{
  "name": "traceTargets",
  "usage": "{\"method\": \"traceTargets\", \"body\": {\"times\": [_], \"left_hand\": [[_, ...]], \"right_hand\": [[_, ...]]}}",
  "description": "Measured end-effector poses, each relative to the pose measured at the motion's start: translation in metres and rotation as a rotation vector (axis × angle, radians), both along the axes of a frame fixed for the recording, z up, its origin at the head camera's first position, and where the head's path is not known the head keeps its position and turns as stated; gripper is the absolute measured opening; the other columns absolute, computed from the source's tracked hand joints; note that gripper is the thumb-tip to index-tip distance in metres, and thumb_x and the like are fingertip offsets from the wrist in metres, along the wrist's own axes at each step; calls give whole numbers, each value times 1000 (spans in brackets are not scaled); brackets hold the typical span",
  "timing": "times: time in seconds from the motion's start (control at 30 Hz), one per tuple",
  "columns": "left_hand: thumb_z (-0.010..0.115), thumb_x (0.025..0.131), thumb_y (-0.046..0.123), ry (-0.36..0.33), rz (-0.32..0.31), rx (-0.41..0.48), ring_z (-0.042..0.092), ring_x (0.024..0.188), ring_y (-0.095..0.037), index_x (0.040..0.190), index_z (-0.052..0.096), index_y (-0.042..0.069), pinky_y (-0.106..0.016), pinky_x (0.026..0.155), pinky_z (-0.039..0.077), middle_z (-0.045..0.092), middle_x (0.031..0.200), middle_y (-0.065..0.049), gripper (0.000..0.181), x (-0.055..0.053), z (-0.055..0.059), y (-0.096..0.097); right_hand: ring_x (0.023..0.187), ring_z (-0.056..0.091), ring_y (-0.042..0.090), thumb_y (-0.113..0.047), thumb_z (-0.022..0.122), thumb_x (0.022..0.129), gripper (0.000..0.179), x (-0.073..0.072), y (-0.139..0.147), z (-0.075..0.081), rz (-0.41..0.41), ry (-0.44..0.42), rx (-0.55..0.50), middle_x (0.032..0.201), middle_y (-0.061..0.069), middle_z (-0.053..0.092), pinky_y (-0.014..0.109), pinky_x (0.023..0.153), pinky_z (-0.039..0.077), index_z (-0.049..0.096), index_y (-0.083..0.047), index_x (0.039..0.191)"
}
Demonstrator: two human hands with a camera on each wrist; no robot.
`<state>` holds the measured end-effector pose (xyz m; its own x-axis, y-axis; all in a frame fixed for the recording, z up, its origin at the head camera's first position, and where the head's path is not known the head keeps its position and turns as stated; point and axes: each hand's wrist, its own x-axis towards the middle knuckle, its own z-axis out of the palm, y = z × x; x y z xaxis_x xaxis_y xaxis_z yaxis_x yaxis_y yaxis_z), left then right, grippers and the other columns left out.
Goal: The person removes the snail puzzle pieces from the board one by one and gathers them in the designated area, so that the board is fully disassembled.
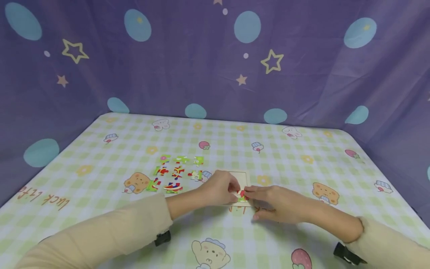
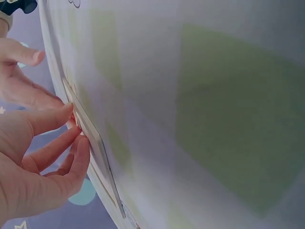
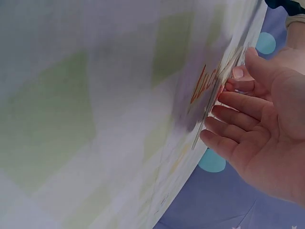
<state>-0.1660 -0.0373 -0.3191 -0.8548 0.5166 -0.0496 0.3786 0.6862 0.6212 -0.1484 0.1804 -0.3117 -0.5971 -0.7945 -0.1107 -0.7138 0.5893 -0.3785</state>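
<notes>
A shallow puzzle tray (image 1: 240, 178) with a pale, bare inside lies on the table in front of me. At its near right corner is a red and green jigsaw puzzle piece (image 1: 240, 194), partly covered by fingers. My left hand (image 1: 219, 188) reaches over the tray, thumb and fingertips curled in and pinching at this piece. From the right, my right hand (image 1: 280, 203) rests its fairly straight fingers on the tray's right edge beside the piece. In the left wrist view, the tray's side (image 2: 101, 148) shows beneath the left fingertips; the piece is mostly hidden there.
Several loose puzzle pieces (image 1: 178, 172), green, red and white, lie in rough rows left of the tray. A checked tablecloth (image 1: 215, 231) with printed cartoons covers the table. Behind its far edge hangs a purple curtain (image 1: 195, 67).
</notes>
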Motion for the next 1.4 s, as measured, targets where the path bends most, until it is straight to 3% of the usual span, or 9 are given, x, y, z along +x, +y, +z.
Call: {"method": "traceTargets", "body": {"times": [0.23, 0.5, 0.73, 1.1, 1.4], "left_hand": [[75, 75, 4, 4, -9, -9, 50, 70, -11, 89, 71, 2, -20, 65, 43, 66, 79, -8, 14, 0, 0, 3], [77, 74, 7, -28, 21, 0, 49, 69, -11, 84, 67, 4, -20, 63, 42, 62, 76, -5, 14, -2, -1, 6], [75, 77, 7, -106, 89, 75, 51, 66, -9, 79, 66, 6, -17, 60, 42, 59, 70, 0, 10, -4, -1, 6], [79, 75, 8, -193, 243, 176, 55, 61, -9, 76, 68, 8, -20, 63, 42, 66, 67, -2, 11, -6, -6, 7], [81, 73, 7, -270, 333, 258, 62, 57, -6, 76, 70, 6, -18, 61, 50, 70, 66, -3, 11, -11, -9, -10]], "right_hand": [[134, 48, 32, -39, 61, 92, 59, -11, 0, -4, -11, 69, 33, 149, 14, 45, 44, 101, 47, 50, -3, 138], [134, 47, 32, -34, 66, 90, 58, -17, -6, -7, -37, 135, 75, 149, 14, 45, 43, 102, 47, 52, -2, 137], [133, 49, 32, -33, 67, 89, 60, -14, -9, -9, -56, 180, 96, 149, 15, 45, 42, 99, 50, 50, -3, 138], [133, 48, 33, -33, 66, 90, 60, -12, -12, -7, -78, 156, 98, 148, 16, 45, 44, 101, 48, 50, -1, 138], [134, 48, 33, -33, 66, 90, 60, -12, -12, -7, -84, 149, 100, 149, 15, 45, 43, 101, 48, 49, -1, 138]]}}
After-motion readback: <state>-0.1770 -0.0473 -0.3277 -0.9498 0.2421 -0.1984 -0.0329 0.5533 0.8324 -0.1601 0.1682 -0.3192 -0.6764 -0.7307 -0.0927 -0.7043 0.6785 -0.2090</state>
